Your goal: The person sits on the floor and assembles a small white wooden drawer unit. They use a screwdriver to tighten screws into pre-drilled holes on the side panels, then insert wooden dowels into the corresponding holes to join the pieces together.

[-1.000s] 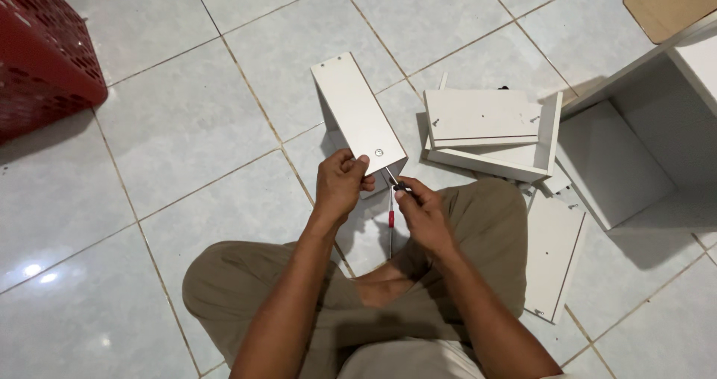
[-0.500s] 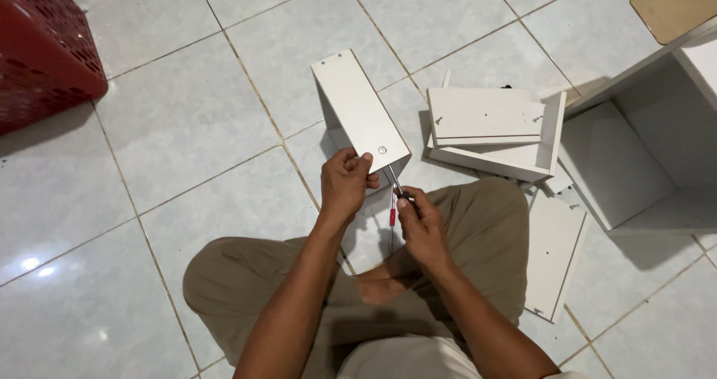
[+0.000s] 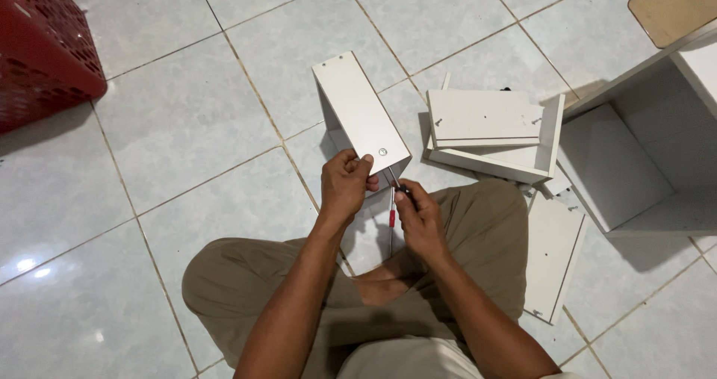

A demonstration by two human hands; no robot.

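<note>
The person sits cross-legged on the tiled floor (image 3: 187,125); both hands meet just beyond the knees, at the near end of a white panel (image 3: 361,112); this panel stands tilted on edge, its long axis running from the near right, at the hands, to the far left, away from the body; a small round fitting shows on its face close to the near corner. The left hand (image 3: 345,185) is closed on that near corner, thumb on the face and fingers wrapped behind the edge, so it steadies the panel. The right hand (image 3: 418,215) is closed around a screwdriver (image 3: 392,200) with a red band on its shaft; the shaft stands nearly upright in the view, its far tip up at the near edge of the panel just beside the left hand's fingers; whether the tip is seated in a fitting cannot be told, as the fingers hide it. The two hands are just apart, the screwdriver between them; the left hand is the nearer to the panel and touches it, while the right reaches it only through the tool. To the right lie stacked white boards (image 3: 485,129), another flat board (image 3: 553,252) by the right knee, and an open white cabinet (image 3: 635,155); a red basket (image 3: 41,50) stands well apart at the far left.
</note>
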